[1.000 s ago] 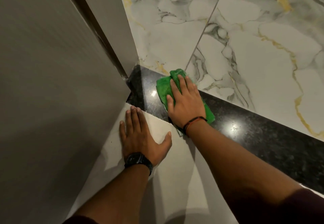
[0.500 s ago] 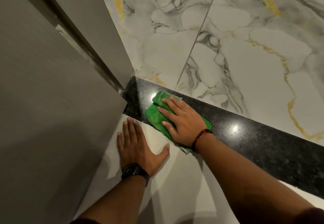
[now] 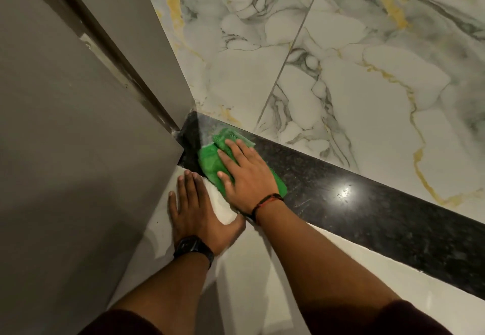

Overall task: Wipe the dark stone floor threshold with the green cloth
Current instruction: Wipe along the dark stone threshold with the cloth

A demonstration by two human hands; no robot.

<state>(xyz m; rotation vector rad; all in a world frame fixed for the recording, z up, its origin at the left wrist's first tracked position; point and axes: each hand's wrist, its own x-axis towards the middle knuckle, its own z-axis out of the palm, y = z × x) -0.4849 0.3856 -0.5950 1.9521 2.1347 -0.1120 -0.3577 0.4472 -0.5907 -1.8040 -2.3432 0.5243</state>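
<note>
The dark speckled stone threshold point(image 3: 367, 211) runs diagonally from the door frame at centre left down to the right edge. My right hand point(image 3: 246, 174) lies flat on the crumpled green cloth point(image 3: 210, 162), pressing it onto the threshold's left end near the frame corner. The cloth shows ahead of and to the left of the fingers, and a strip shows by the wrist. My left hand point(image 3: 194, 208) rests palm down, fingers spread, on the pale floor tile just in front of the threshold, holding nothing. It wears a dark watch.
A grey door frame and wall point(image 3: 78, 151) fill the left side, meeting the threshold at its left end. White marble tiles with grey and gold veins point(image 3: 354, 72) lie beyond the threshold. Plain pale floor tile point(image 3: 288, 295) lies under my forearms.
My right hand has slid the cloth left along the threshold toward the door frame corner, and its fingers have turned to point left. My left hand stays planted on the pale tile.
</note>
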